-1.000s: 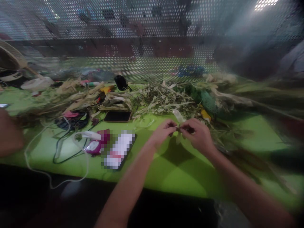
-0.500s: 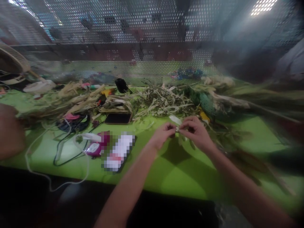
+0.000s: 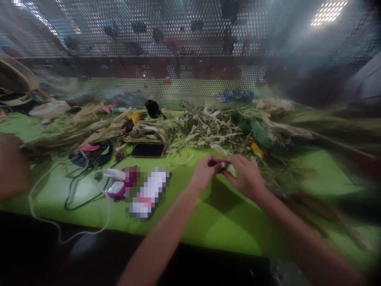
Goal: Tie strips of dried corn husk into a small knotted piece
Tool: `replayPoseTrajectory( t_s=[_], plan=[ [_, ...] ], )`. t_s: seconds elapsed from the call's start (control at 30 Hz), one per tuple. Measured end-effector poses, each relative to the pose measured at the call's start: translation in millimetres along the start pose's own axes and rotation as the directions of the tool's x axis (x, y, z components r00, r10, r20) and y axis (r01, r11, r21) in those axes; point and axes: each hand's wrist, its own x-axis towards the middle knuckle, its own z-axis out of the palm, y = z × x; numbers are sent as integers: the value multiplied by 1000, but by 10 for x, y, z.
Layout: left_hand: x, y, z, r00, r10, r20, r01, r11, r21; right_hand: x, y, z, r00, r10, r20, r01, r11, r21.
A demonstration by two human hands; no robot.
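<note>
My left hand (image 3: 205, 172) is closed in a pinch on a small pale, leaf-like piece (image 3: 231, 170) in front of me. The fingers of my right hand (image 3: 247, 176) are closed on the same piece, fingertips nearly meeting those of the left. One whitish end of it shows above the hands and a greenish part shows beneath the right fingers; the middle is hidden. Both hands are just above the green tabletop (image 3: 190, 230). Behind them lies a heap of dried, shredded plant strips (image 3: 205, 125).
Left of my hands lie a pixelated phone (image 3: 150, 192), a magenta device (image 3: 122, 184) with cables, and a dark phone (image 3: 148, 150). A green rounded object (image 3: 258, 129) stands at the right. Another person's arm (image 3: 12, 167) is at the left edge. Perforated metal mesh (image 3: 178, 91) rises behind.
My right hand has turned so its back faces up more, its fingers curling over the pale piece. My left fingers have shifted slightly. The tabletop things look the same.
</note>
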Motion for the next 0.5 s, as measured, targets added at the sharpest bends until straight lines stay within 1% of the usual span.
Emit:
replayPoseTrajectory(
  t_s=[0.13, 0.23, 0.37, 0.5],
  plan=[
    [1, -6, 20, 999, -43, -13, 43, 998, -53, -32, 36, 58, 998, -52, -26, 49, 994, -97],
    [-6, 9, 27, 998, -70, -8, 69, 993, -92, -51, 55, 72, 994, -98, -57, 91, 988, -121],
    [-30, 29, 38, 995, -95, 27, 98, 987, -130, -64, 66, 58, 986, -137, -93, 128, 986, -104],
    [-55, 49, 53, 990, -131, 46, 137, 976, -171, -72, 77, 48, 985, -133, -108, 130, 991, -39]
  ],
)
